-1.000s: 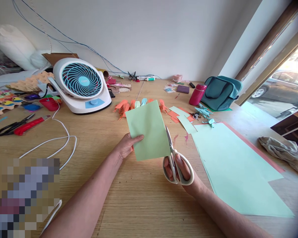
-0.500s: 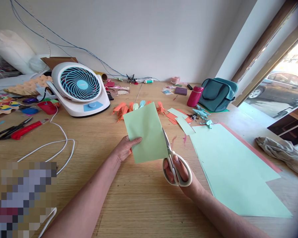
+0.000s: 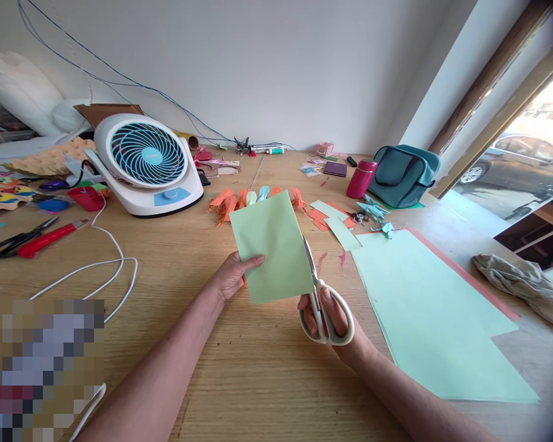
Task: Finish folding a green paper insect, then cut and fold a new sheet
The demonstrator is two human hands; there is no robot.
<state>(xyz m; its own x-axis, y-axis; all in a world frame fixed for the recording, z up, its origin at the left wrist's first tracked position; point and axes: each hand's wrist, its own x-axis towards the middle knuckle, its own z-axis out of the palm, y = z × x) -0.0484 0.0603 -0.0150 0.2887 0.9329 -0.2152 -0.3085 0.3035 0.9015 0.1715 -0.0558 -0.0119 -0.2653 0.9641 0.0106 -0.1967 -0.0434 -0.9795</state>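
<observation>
Right hand (image 3: 335, 316), lower centre, gripping scissors (image 3: 321, 290) through the handles; left hand (image 3: 233, 276), apart from it, pinching green sheet (image 3: 276, 239) mid-frame. Blades at sheet's right edge, so probably a trimming cut; next snip likely needs sheet steady, blades lined along that edge. Beyond: paper stack (image 3: 433, 313) right, orange pieces (image 3: 228, 207) centre, fan (image 3: 150, 153) upper left.

My bare left forearm (image 3: 166, 362) slants up and inward to my left hand (image 3: 234, 275), which is pinching, thumb stretched to the right on top, fingers mostly hidden beneath. My bare right forearm (image 3: 410, 387) slants in from the lower right; my right hand (image 3: 337, 314) is curled, thumb raised, fingers bent opposite, apart from it.
</observation>
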